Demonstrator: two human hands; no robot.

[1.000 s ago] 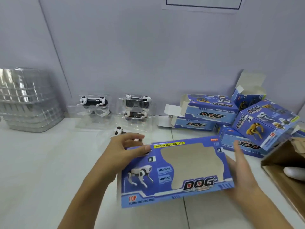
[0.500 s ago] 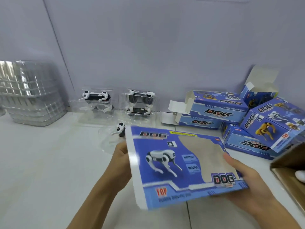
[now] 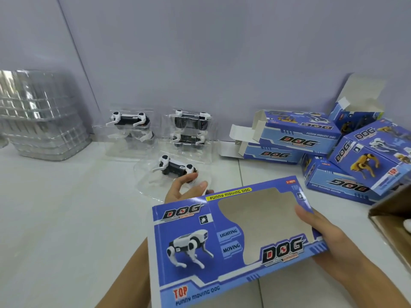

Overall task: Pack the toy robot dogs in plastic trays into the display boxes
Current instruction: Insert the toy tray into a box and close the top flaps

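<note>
One box in hand: display box point(image 3: 233, 238), still flat, window side up, nearest me.
Right hand point(image 3: 329, 243): fingers gripping the box's right edge.
Left hand point(image 3: 184, 188): just beyond the box, fingers loosely spread, reaching to the toy dog in its tray point(image 3: 175, 167); contact unclear.
Risk: held one-handed, the flat box may sag or slip.
Farther off: more trayed dogs point(image 3: 191, 127) behind.

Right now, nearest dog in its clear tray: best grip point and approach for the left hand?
Pinch the tray's near rim, coming from the front where the left hand is. The dog lies on its side with thin legs sticking out, so the flat rim probably gives the safer hold.
</note>
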